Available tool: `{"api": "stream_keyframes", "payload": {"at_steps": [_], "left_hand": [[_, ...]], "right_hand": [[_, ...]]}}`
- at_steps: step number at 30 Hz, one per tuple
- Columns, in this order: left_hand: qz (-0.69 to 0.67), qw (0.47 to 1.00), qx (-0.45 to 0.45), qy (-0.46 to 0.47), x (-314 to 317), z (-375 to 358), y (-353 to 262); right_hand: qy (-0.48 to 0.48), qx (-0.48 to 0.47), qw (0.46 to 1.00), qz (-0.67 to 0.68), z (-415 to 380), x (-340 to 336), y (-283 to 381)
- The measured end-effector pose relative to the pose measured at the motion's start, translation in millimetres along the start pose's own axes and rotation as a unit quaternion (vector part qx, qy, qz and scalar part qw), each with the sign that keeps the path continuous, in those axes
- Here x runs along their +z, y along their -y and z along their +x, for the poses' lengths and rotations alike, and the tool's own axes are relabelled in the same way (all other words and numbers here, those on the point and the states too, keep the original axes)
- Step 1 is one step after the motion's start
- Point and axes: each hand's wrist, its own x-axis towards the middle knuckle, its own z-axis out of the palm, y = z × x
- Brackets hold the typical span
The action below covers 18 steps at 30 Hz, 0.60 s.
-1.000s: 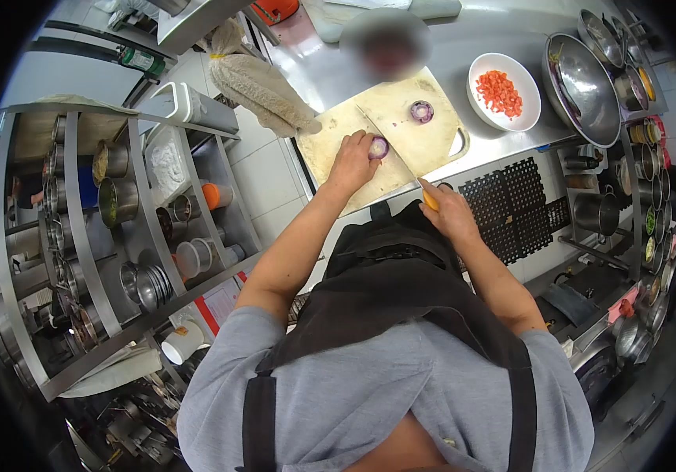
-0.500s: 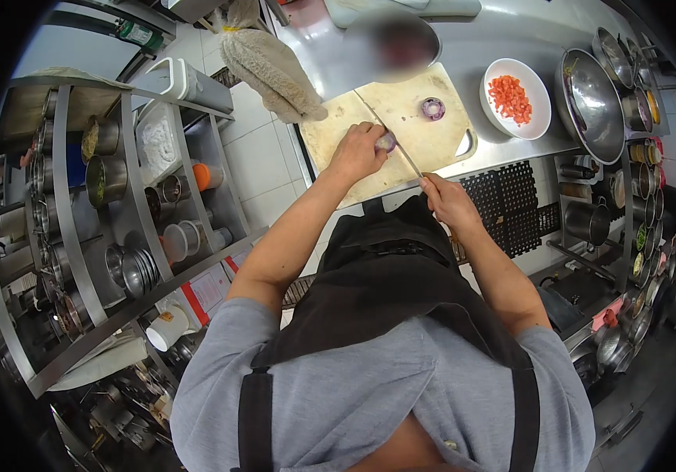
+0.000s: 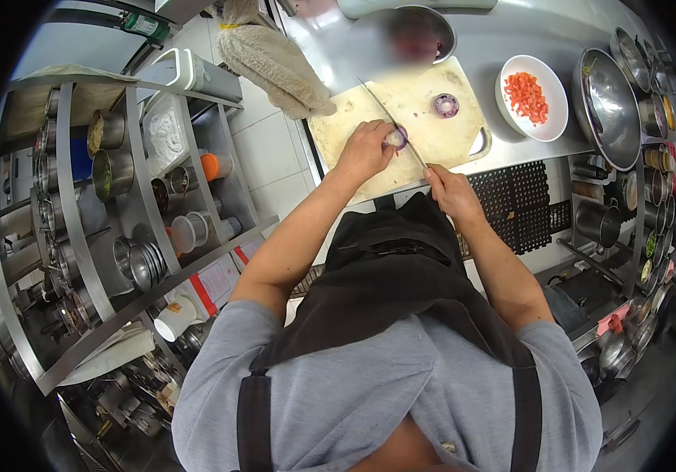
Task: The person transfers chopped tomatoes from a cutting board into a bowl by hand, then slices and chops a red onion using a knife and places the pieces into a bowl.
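Observation:
My left hand (image 3: 368,151) presses a piece of red onion (image 3: 397,138) against the cutting board (image 3: 353,102), its fingers closed on it. In my right hand (image 3: 449,189) is the handle of a long knife (image 3: 383,106), whose blade slants up and left across the board, right beside the onion piece. Another cut red onion (image 3: 445,105) lies on the right part of the board, touched by neither hand. Small purple bits are scattered on the board.
A white bowl of diced red pieces (image 3: 552,110) and a large steel bowl (image 3: 607,110) stand to the right. Behind the board is a partly blurred bowl (image 3: 446,35). A fluffy cloth (image 3: 267,63) hangs at left, above shelves (image 3: 137,189) with pots.
The whole view has shifted slightly, so the board and bowls appear further right. The knife blade lies at the onion piece, and a purple-edged part of the onion now shows right of the blade.

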Motion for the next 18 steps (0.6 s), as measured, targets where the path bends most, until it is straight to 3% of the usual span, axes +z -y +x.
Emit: {"api": "stream_keyframes", "payload": {"at_steps": [7, 11, 18], "left_hand": [[-0.001, 1.000, -0.022, 0.004, -1.7, -0.6, -3.4], [0.001, 1.000, -0.022, 0.006, -1.4, -3.1, -2.6], [-0.003, 0.999, 0.003, -0.053, 5.0, -5.9, -1.3]], "right_hand": [[0.035, 0.037, 0.999, 0.009, -7.1, -8.4, 15.8], [0.011, 0.001, 1.000, 0.002, 5.9, 5.2, 10.1], [-0.004, -0.001, 1.000, 0.022, 7.4, 7.4, 8.0]]}}
